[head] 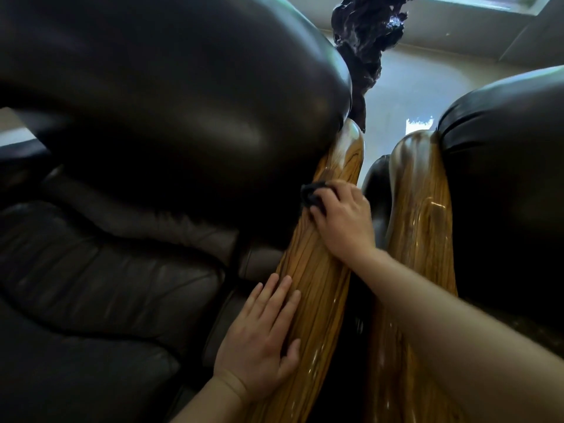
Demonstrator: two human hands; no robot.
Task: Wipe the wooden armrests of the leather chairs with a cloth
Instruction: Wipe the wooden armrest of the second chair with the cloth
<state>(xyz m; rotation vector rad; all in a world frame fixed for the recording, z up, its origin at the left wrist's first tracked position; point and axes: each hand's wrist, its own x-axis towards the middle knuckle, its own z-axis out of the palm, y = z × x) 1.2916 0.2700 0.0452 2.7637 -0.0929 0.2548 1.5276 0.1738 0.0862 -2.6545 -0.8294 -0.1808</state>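
Head view. Two dark leather chairs stand side by side, their glossy wooden armrests running from the lower centre of the frame toward the upper centre. The right hand (343, 221) is closed over a small dark cloth (311, 195), pressing it onto the left chair's armrest (314, 288) about midway along its length, close to the leather backrest (183, 102). Only a corner of the cloth shows beyond the fingers. The left hand (259, 340) lies open and flat, fingers spread, on the near stretch of the same armrest, gripping nothing and apparently bracing.

The neighbouring armrest (421, 227), right of centre, has no hand or cloth on it.

Risks, as judged from this view: the cloth is bunched small under the fingers, so bare fingertips may drag on the polished surface and leave smears. The bare left palm resting on the varnish may likewise mark a stretch that then needs a further pass. Near the top, the armrest narrows and tucks under the backrest; a stroke could slide off the curved edge onto leather, or miss that end. A dark gnarled sculpture (363, 41) stands behind, well apart.
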